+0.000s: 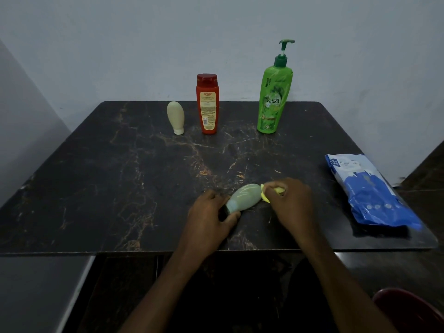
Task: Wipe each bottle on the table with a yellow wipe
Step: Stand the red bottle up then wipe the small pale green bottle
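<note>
Bottle (243, 197) is steadied at the surface's (120, 188) front edge, cap gripped by the left hand (209, 217), for the right hand's (290, 200) pinched yellow wipe (264, 196).

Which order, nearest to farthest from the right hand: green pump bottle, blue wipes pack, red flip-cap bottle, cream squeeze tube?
1. Blue wipes pack, right edge.
2. Green pump bottle, back right.
3. Red bottle, back centre.
4. Cream tube, back left.
</note>
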The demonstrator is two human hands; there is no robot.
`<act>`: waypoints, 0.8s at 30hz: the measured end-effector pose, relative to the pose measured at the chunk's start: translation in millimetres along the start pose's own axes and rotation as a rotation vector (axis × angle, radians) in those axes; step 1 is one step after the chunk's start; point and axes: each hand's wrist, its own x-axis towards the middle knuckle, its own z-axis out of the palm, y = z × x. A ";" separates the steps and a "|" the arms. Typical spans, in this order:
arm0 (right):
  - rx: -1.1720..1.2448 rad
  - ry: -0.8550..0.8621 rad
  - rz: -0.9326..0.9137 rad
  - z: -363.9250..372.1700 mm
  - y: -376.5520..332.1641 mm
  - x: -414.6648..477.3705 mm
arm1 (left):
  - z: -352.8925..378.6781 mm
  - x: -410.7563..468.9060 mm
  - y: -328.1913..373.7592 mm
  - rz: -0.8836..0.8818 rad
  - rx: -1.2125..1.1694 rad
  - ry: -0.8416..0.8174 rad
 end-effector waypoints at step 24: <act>0.019 -0.034 -0.150 7.8 -12.4 -16.7 | 4.1 -0.1 1.4 -0.028 -0.022 -0.017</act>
